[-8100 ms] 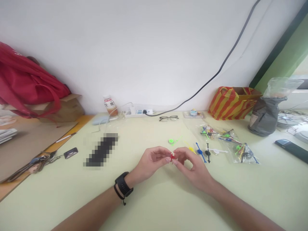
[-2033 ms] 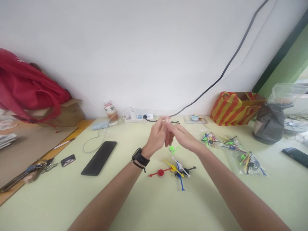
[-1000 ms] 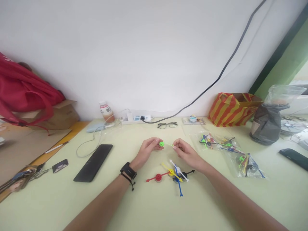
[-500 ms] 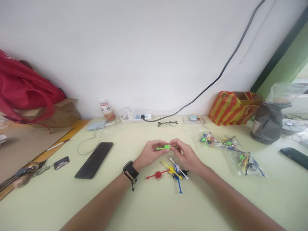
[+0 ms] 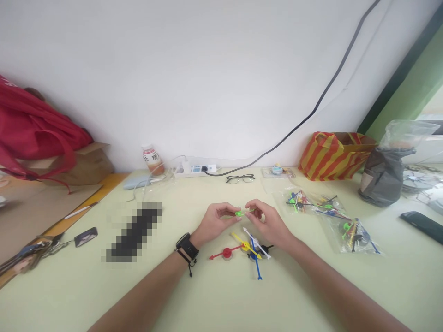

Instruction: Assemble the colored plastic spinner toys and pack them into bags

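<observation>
The left hand's fingers [image 5: 238, 219] pinch a green round piece [image 5: 238, 214], lifted above the bench [image 5: 221, 299] in the middle of the scene. The fingers of the right hand [image 5: 266, 220] close on a thin green strip [image 5: 249, 211] just right of it; whether strip and round piece are joined I cannot tell. A black watch [image 5: 187, 246] circles the left wrist.

Just nearer than the hands, arrow-shaped pieces lie in a cluster: a red arrow [image 5: 227, 253] on the left, then a yellow arrow [image 5: 245, 246], a white arrow [image 5: 254, 241], a blue arrow [image 5: 258, 268] pointing to the near side, and a black arrow [image 5: 266, 249] partly covered by the white one.

Farther right, clear plastic bags [image 5: 358, 237] hold similar coloured parts. On the far side, by the wall, lie folded eyeglasses [image 5: 234, 180] and a power strip [image 5: 194, 171], with a bottle [image 5: 152, 161] to its left. A striped bag [image 5: 332, 159] stands far right, beside a grey bag [image 5: 380, 180]. To the left lies a dark slab [image 5: 134, 233], obscured by pixelation.
</observation>
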Demonstrator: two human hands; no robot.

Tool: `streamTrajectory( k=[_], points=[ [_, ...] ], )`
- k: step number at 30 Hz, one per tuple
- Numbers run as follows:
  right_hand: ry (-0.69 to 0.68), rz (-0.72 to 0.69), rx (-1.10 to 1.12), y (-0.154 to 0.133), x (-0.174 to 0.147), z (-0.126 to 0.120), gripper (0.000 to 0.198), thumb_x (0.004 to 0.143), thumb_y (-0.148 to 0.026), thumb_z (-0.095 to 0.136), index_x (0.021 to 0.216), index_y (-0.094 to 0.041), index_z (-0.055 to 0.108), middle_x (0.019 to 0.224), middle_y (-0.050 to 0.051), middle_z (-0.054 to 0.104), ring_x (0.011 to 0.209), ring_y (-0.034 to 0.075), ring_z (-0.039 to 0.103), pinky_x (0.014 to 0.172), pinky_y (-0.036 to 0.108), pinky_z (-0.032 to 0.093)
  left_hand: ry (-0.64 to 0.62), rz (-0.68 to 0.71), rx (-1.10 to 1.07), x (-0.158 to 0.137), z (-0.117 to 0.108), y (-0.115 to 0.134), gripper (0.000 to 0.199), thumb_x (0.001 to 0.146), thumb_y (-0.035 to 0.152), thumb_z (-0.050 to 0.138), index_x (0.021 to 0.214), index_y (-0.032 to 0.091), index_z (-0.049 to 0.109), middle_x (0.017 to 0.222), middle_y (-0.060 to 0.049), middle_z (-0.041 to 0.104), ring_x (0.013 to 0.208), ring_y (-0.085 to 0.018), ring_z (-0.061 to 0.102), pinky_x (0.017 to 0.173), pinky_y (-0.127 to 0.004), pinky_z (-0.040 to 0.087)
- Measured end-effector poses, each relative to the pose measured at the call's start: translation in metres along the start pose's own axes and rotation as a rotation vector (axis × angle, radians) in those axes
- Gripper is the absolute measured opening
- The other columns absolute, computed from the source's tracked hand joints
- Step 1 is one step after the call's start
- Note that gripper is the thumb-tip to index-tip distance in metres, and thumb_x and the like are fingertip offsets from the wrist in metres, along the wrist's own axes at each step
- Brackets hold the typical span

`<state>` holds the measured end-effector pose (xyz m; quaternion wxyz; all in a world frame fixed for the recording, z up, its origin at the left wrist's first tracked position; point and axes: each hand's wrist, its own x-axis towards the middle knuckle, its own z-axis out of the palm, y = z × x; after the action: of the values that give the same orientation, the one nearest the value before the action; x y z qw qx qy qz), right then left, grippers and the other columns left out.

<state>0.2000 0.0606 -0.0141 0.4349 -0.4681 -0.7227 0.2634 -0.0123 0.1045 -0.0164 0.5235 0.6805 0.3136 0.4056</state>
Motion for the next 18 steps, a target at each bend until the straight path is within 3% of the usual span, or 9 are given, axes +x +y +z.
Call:
streamTrajectory(
  k=[8,12,18],
  points=[
    [0.005,0.037,0.071,-0.004,0.003,-0.003,0.021,0.096,-0.041,0.059,0.105,-0.022,0.064,0.087,0.003,0.065,0.075,0.019,0.058,0.069,0.032,0.049,-0.07,-0.013,-0.057,-0.001,0.0,0.004,0.028,0.08,0.035,0.086,0.09,0.015,0.071,0.097,-0.009,0.077,0.09,-0.02,0.072,0.09,-0.037,0.057],
    [0.02,0.068,0.154,-0.002,0.004,-0.003,0.023,0.095,-0.042,0.062,0.106,-0.022,0.064,0.089,0.003,0.066,0.079,0.019,0.061,0.074,0.033,0.051,-0.118,-0.081,-0.167,0.0,-0.004,0.009,0.026,0.084,0.038,0.082,0.095,0.015,0.074,0.109,-0.012,0.077,0.102,-0.023,0.071,0.094,-0.037,0.055],
    [0.109,0.058,0.145,0.001,0.005,-0.004,0.033,0.095,-0.044,0.061,0.122,-0.024,0.062,0.123,0.009,0.066,0.102,0.022,0.064,0.087,0.038,0.054,-0.094,-0.117,-0.208,0.003,-0.01,0.002,0.03,0.083,0.034,0.084,0.105,0.016,0.078,0.102,-0.009,0.077,0.094,-0.02,0.07,0.089,-0.034,0.054]
  ],
)
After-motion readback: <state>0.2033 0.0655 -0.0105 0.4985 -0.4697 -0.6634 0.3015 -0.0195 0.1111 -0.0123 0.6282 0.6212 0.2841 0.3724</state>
